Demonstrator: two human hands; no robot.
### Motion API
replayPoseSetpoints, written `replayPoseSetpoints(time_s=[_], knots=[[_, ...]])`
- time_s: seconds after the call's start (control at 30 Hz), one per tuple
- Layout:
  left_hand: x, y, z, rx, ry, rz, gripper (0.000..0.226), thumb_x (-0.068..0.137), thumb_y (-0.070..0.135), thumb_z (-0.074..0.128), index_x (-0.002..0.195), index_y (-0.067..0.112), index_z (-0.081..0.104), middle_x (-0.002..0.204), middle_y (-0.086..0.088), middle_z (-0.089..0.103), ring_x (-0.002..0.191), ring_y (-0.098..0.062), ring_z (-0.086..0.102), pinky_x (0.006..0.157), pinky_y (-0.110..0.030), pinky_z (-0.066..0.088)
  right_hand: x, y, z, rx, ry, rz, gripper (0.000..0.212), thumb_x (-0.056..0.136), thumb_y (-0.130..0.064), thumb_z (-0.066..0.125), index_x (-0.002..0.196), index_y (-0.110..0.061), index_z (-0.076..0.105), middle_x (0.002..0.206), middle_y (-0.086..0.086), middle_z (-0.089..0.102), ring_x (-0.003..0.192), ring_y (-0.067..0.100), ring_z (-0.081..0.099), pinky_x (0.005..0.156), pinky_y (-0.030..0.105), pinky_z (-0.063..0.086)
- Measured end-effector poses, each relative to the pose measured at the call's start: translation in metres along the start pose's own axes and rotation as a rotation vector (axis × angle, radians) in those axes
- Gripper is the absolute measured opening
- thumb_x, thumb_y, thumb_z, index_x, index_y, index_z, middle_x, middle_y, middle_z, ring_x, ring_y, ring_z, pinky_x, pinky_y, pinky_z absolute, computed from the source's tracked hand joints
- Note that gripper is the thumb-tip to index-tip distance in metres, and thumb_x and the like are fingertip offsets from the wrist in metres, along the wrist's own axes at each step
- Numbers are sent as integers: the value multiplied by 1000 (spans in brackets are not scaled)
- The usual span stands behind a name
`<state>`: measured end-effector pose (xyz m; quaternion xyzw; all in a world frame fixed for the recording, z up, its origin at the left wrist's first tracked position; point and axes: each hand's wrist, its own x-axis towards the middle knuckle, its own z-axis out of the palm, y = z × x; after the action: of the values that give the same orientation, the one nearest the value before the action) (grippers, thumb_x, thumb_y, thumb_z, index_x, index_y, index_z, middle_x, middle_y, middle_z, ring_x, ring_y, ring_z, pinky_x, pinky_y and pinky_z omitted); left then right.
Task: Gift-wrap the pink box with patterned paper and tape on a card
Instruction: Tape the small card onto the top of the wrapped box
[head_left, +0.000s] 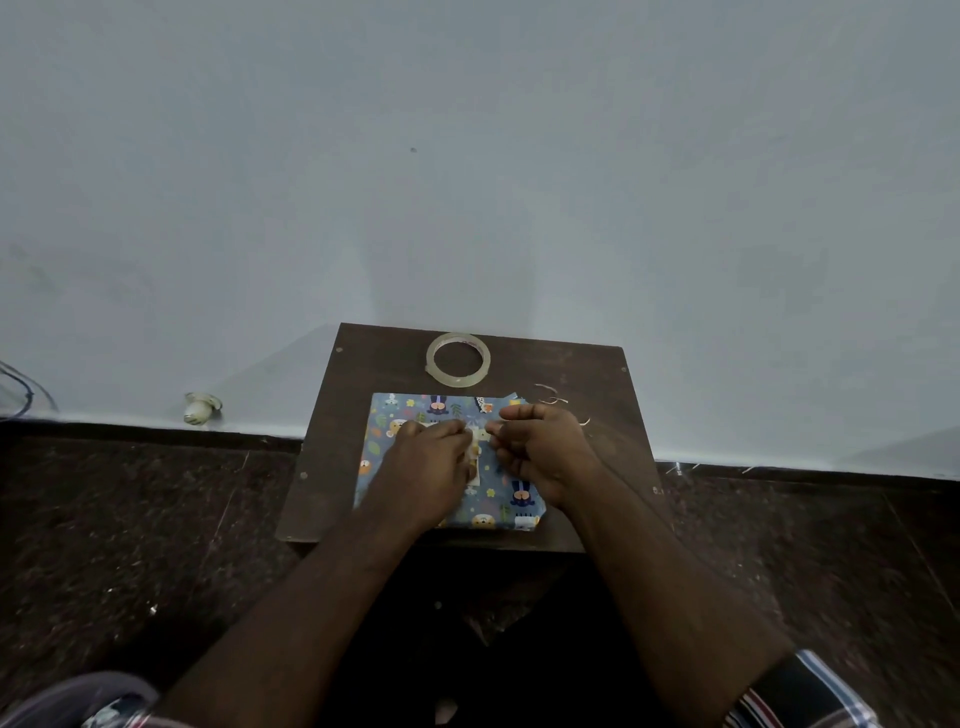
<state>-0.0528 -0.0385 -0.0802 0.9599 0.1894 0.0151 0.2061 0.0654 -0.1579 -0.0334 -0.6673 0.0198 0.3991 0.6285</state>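
Pressing down on a small pale card (475, 457) with the left hand (423, 467), fingers laid fairly straight over it atop the wrapped box (498, 506); right hand (543, 449) curled just beside, fingertips pinching at the card's far edge, whether on tape or the card itself cannot be told; box covered in blue patterned paper (395, 410), lying flat at the middle of the small dark desk (582, 364); clear tape roll (458, 359) flat behind the box, near the desk's far edge; pale scraps (550, 396) right of the box; small white object (200, 408) on the floor by the wall (467, 156), well apart to the left.
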Motion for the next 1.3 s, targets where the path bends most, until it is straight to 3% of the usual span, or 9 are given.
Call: replayPoseSetpoints(time_s=[0.27, 0.47, 0.63, 0.73, 0.9, 1.0, 1.17, 1.23, 1.3], knots=[[2, -5, 5, -13, 37, 38, 36, 96, 29, 55, 131, 22, 64, 146, 5, 55, 128, -22, 52, 105, -33, 34, 3, -6, 6, -9, -59, 67, 19, 92, 10, 59, 102, -6, 60, 90, 16, 71, 65, 19, 64, 54, 26, 52], [2, -3, 1, 0, 59, 80, 27, 96, 24, 58, 120, 17, 70, 146, -1, 55, 128, -19, 53, 108, -32, 26, 6, -12, 7, -74, -22, 135, 16, 92, 7, 58, 102, -5, 63, 89, 18, 70, 66, 20, 64, 55, 27, 52], [3, -4, 3, -10, 9, 53, 27, 97, 30, 51, 118, 22, 66, 159, 2, 40, 130, -25, 49, 108, -37, 33, 5, -16, 5, -85, -16, 173, 6, 96, -1, 57, 93, -1, 62, 83, 16, 66, 66, 19, 62, 61, 28, 49], [3, 1, -1, 39, 11, 97, 28, 100, 24, 48, 122, 18, 65, 160, 0, 39, 125, -20, 54, 107, -33, 26, 5, -17, 5, -109, -10, 188, 9, 96, -1, 57, 89, 2, 62, 88, 19, 66, 66, 19, 61, 63, 28, 50], [7, -4, 1, 38, -11, 116, 27, 100, 25, 47, 122, 20, 62, 152, 2, 49, 130, -16, 50, 106, -31, 25, 7, -17, 7, -148, 5, 205, 12, 96, -2, 58, 87, 3, 63, 95, 21, 67, 68, 20, 63, 63, 28, 51], [10, -4, 1, 71, -75, 100, 26, 100, 29, 49, 124, 22, 54, 146, 3, 50, 124, -23, 48, 107, -39, 36, 7, -20, 7, -172, 0, 231, 11, 96, -2, 58, 89, 3, 64, 94, 20, 68, 67, 19, 62, 63, 28, 52], [14, -5, -3, 37, -165, 56, 16, 96, 35, 52, 109, 31, 42, 123, 4, 57, 113, -22, 49, 102, -47, 43, 2, -24, 5, -142, -11, 265, 17, 98, -5, 56, 86, 3, 63, 88, 17, 67, 67, 19, 62, 66, 28, 53], [14, -6, -4, 16, -175, 34, 22, 96, 36, 51, 116, 30, 42, 127, 2, 58, 115, -24, 48, 103, -48, 42, 2, -24, 4, -124, -17, 277, 19, 100, -7, 54, 86, 3, 63, 85, 16, 67, 67, 19, 62, 66, 28, 53], [12, -5, -5, 10, -191, 23, 44, 98, 36, 51, 139, 27, 38, 144, 0, 52, 129, -26, 43, 109, -49, 39, 1, -25, 3, -115, -26, 290, 20, 101, -8, 53, 87, 2, 63, 84, 16, 67, 67, 19, 62, 66, 28, 53]])
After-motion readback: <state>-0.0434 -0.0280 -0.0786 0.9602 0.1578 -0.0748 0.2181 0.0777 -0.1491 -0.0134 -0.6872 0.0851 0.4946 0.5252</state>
